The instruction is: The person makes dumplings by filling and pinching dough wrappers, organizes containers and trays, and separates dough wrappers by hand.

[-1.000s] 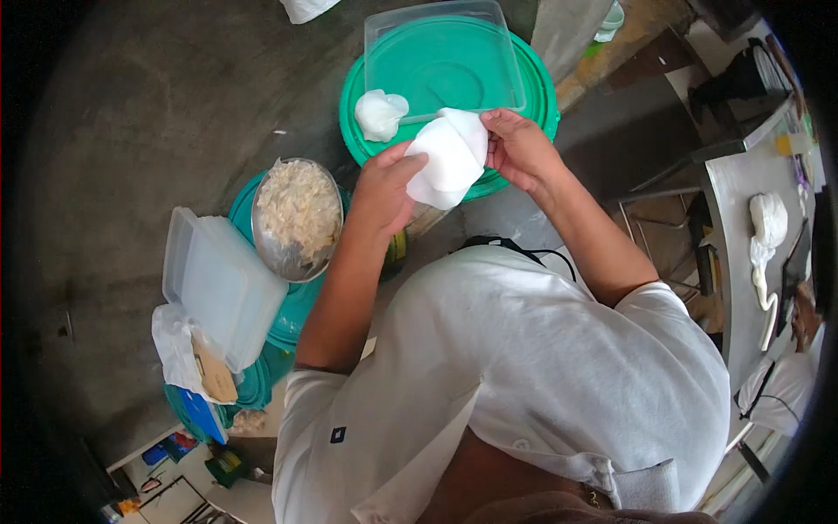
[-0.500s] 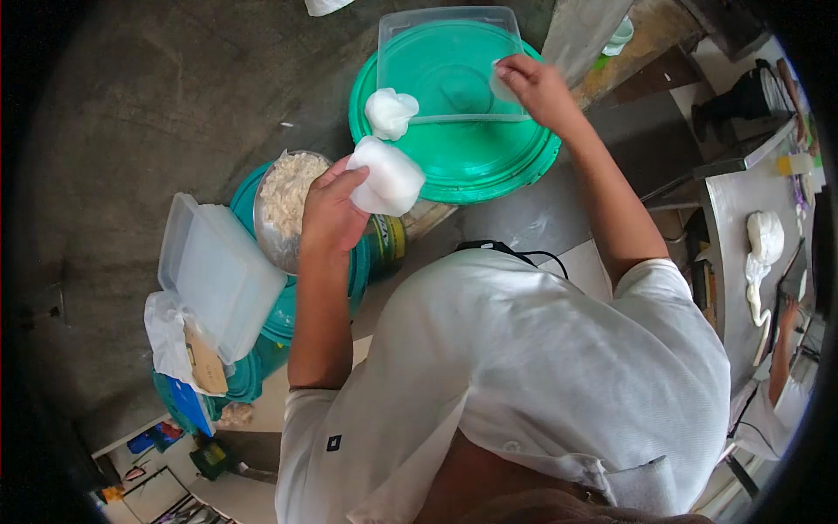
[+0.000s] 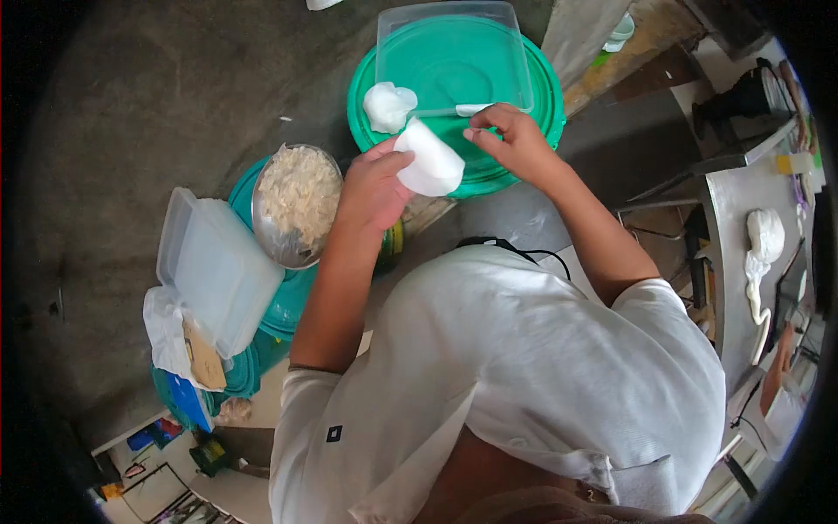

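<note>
My left hand [image 3: 374, 185] grips a stack of thin white round sheets [image 3: 431, 159], thumb on top and the sheets curving over. Just right of the stack is my right hand [image 3: 513, 140], its thumb and forefinger slightly apart with nothing visible between them. Beyond both hands, a clear plastic container [image 3: 454, 65] rests on a round green lid [image 3: 530, 122]. A crumpled white piece [image 3: 388, 106] lies at the container's near left corner. At its near edge, above my right fingers, a small white sheet [image 3: 472, 110] shows, partly hidden.
On the left, a metal bowl [image 3: 298, 205] of pale shredded filling sits on a teal lid beside a translucent tub [image 3: 218, 271]. A white bag [image 3: 168, 327] lies below. A worktable [image 3: 731, 236] stands at right, with a person's arm [image 3: 777, 371] near it.
My right hand moved a sheet away from the stack to the clear container, then came back without it. My left hand swung left, then returned rightward with the stack.
</note>
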The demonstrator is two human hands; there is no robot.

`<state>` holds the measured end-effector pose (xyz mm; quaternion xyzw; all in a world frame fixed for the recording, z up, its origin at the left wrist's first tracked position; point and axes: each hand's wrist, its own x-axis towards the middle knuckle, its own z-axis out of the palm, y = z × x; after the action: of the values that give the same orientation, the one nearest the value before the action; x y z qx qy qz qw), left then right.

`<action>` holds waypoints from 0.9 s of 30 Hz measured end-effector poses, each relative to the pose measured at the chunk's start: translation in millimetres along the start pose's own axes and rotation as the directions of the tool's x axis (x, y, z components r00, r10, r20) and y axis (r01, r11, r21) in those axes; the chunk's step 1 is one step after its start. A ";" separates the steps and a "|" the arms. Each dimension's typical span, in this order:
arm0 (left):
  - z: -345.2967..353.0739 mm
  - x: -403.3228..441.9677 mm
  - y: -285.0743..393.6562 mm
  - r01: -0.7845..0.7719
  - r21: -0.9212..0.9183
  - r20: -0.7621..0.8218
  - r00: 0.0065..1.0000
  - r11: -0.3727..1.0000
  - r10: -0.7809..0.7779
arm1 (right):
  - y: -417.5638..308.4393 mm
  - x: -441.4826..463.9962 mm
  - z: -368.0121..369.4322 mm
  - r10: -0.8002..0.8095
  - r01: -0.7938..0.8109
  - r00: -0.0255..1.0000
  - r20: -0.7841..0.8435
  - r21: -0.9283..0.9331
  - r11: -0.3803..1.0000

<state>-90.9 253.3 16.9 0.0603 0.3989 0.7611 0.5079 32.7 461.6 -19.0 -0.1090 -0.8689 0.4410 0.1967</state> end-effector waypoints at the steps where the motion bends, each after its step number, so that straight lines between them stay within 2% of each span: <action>1: 1.9 2.4 -2.5 -0.010 0.020 0.014 1.000 1.000 0.010 | -12.4 -5.2 -0.8 -0.001 0.001 1.000 0.005 0.004 1.000; 3: 6.9 4.7 -5.7 -0.020 0.039 0.028 0.999 0.999 0.019 | -32.9 -14.4 -0.7 -0.016 0.017 1.000 -0.003 0.212 0.977; 4: 11.7 5.0 -5.5 -0.030 0.049 0.035 0.999 0.998 0.028 | -39.0 -17.4 1.8 -0.015 0.016 1.000 -0.003 0.212 0.977; 6: 16.9 5.6 -7.3 -0.035 0.060 0.051 0.998 0.998 0.032 | -48.2 -21.0 5.1 -0.214 0.226 0.968 -0.132 0.088 0.970; 7: 18.1 5.6 -8.6 -0.045 0.099 0.041 0.998 0.994 0.041 | -47.8 -20.7 6.8 -0.280 0.286 0.949 -0.141 0.019 0.958; 9: 19.7 4.9 -11.0 -0.053 0.139 0.031 0.998 0.989 0.049 | -49.3 -21.8 9.8 -0.274 0.277 0.952 -0.137 0.004 0.961; 12: 23.6 1.3 -14.6 -0.048 0.107 0.039 0.998 0.993 0.044 | -51.1 -23.5 13.8 -0.254 0.254 0.958 -0.134 -0.019 0.967; 14: 29.1 -2.5 -16.5 -0.070 0.092 -0.047 0.996 0.993 0.075 | -49.6 -23.8 16.1 -0.239 0.238 0.961 -0.137 -0.027 0.971; 18: 30.3 -6.4 -17.1 -0.084 0.101 -0.043 0.995 0.991 0.089 | -49.5 -24.2 18.5 -0.244 0.241 0.964 -0.107 -0.034 0.970; 27: 26.4 -8.3 -21.4 -0.091 0.160 -0.153 0.981 0.983 0.116 | -49.0 -24.4 25.6 -0.266 0.262 0.960 -0.085 -0.048 0.964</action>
<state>-58.3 264.5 23.0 0.0577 0.4920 0.7563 0.4273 42.6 405.5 1.1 -0.0155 -0.8737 0.3896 0.2909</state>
